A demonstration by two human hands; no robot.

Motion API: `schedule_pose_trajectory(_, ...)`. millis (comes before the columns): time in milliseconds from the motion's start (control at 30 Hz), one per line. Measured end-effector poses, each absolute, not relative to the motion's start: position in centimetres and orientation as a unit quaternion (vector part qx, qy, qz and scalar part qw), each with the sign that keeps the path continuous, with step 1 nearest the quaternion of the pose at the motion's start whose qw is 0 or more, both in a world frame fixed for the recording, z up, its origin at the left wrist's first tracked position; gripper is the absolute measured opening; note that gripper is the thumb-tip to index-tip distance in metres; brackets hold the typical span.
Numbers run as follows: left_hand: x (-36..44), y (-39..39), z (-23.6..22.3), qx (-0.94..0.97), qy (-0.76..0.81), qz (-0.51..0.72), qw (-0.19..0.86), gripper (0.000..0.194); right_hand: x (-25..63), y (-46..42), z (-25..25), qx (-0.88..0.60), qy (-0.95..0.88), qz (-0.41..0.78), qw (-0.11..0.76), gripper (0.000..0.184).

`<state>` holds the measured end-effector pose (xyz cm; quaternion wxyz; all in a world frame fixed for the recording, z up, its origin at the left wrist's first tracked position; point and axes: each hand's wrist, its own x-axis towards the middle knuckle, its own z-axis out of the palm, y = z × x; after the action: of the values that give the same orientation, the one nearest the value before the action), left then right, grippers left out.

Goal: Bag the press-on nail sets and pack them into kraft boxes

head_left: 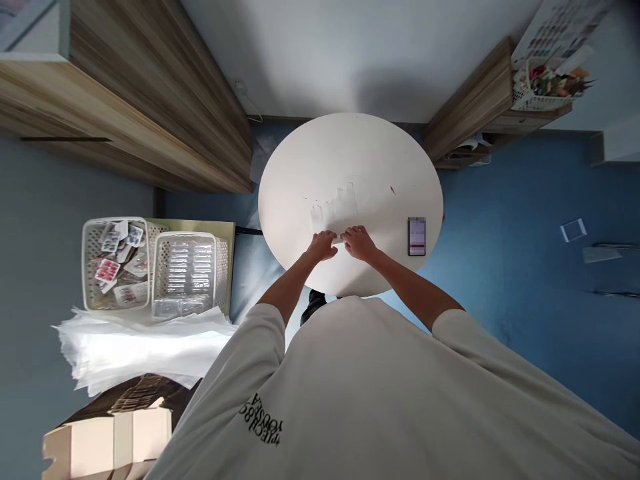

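Observation:
A thin whitish sheet (336, 208) with a jagged, stepped far edge lies on the round white table (350, 143). My left hand (323, 245) is at its near edge, fingers curled down onto it. Close beside, my right hand (359, 243) has its fingers bent over the same edge. Between the two hands shows a small whitish piece that looks folded or rolled, though the fingers cover most of it. The sheet's exact material cannot be made out.
A phone (417, 237) lies on the table's right side. To the left stand two white baskets, one with small packets (107, 270), one with clear plastic cases (187, 273). Below them are white sheets (140, 347) and cardboard boxes (107, 440). Wooden cabinets (165, 87) flank the table.

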<state>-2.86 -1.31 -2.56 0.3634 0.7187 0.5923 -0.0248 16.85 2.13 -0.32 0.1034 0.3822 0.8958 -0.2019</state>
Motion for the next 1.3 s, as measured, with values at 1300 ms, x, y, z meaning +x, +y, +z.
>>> schedule_pose_trajectory(1300,1.5,-1.6,-3.4,0.771,0.577,-0.001,0.269,0.079,18.1,1.2,-4.8,0.765,0.589,-0.252,0.07,0.042)
